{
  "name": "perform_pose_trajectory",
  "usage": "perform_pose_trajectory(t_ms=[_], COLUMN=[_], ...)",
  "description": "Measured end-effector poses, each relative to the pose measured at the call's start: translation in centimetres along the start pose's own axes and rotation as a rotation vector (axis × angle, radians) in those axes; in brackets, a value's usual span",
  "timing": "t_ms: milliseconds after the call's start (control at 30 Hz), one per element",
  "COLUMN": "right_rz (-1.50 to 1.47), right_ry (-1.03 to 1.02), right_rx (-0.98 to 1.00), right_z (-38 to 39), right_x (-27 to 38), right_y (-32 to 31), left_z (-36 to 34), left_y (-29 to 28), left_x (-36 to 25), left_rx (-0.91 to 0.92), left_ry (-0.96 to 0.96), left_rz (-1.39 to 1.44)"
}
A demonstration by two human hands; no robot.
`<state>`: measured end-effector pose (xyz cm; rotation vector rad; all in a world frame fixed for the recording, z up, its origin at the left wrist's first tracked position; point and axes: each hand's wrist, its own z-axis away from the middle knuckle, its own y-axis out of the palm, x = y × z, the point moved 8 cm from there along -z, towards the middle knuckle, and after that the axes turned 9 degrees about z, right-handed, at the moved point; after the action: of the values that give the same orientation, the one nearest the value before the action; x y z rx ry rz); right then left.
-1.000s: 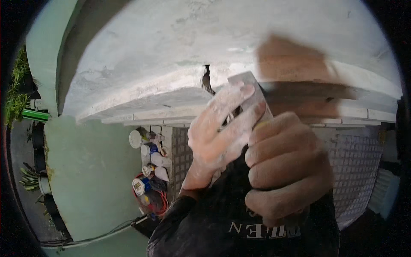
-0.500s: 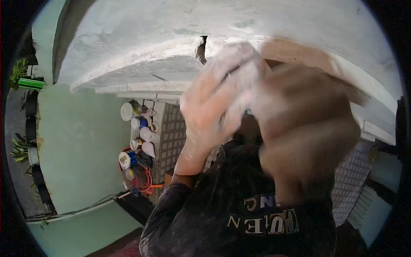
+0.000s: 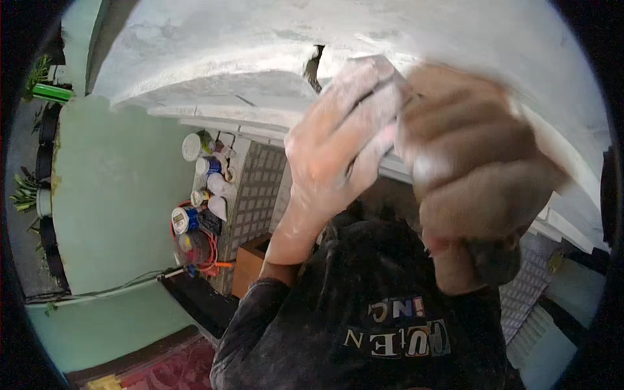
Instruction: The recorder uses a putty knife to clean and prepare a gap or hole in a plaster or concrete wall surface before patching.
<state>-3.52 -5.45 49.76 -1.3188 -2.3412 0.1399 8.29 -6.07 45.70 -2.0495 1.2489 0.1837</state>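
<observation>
My left hand [image 3: 341, 136], coated in white powder, is raised at the lower edge of a rough whitish plaster beam [image 3: 214, 84]. Its fingers are bent and pressed together; whatever they may grip is hidden. Close beside it, touching or nearly so, my right hand [image 3: 478, 156] is closed with the fingers curled, partly smeared by motion. A thin dark edge shows at its outer side, but I cannot make out what it holds. Just left of my left hand's fingertips, a dark jagged gap [image 3: 314, 68] breaks the beam's edge.
Below left, white tubs [image 3: 192, 147], a blue-and-white bucket [image 3: 184, 220], bags and a red hose [image 3: 213, 250] crowd a ledge beside patterned tiles [image 3: 260, 182]. A brown box [image 3: 250, 263] stands nearby. Potted plants [image 3: 26, 188] line the far side of a green wall [image 3: 123, 201].
My right hand has moved slightly right and is less blurred. My left hand stays near the beam edge, shifted a little right in view. The brown box shows more.
</observation>
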Motion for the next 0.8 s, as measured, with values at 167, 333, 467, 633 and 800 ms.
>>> perform_pose_trajectory(t_ms=[167,333,467,633,800], right_rz=[0.026,0.145,0.079,0.076,0.210], right_ry=[-0.085,-0.162,-0.140,-0.195,-0.117], right_rx=[-0.013,0.240,0.047,-0.217,-0.159], right_z=[-1.8,-2.3,-0.8,1.8,2.3], right_x=[0.7,1.1,0.4,0.3,0.5], right_y=[-0.2,-0.9,-0.4,0.5,2.2], left_z=[0.8,-0.4,0.4,1.1,1.5], left_y=[0.2,-0.1,0.6,0.2,-0.1], left_x=[-0.6,-0.3,0.0,1.0,2.6], left_rx=[-0.026,-0.098,-0.112,-0.131,-0.066], left_ry=[0.161,-0.090,0.049,0.079,-0.008], left_rz=[-0.026,0.032,-0.010,0.071,0.209])
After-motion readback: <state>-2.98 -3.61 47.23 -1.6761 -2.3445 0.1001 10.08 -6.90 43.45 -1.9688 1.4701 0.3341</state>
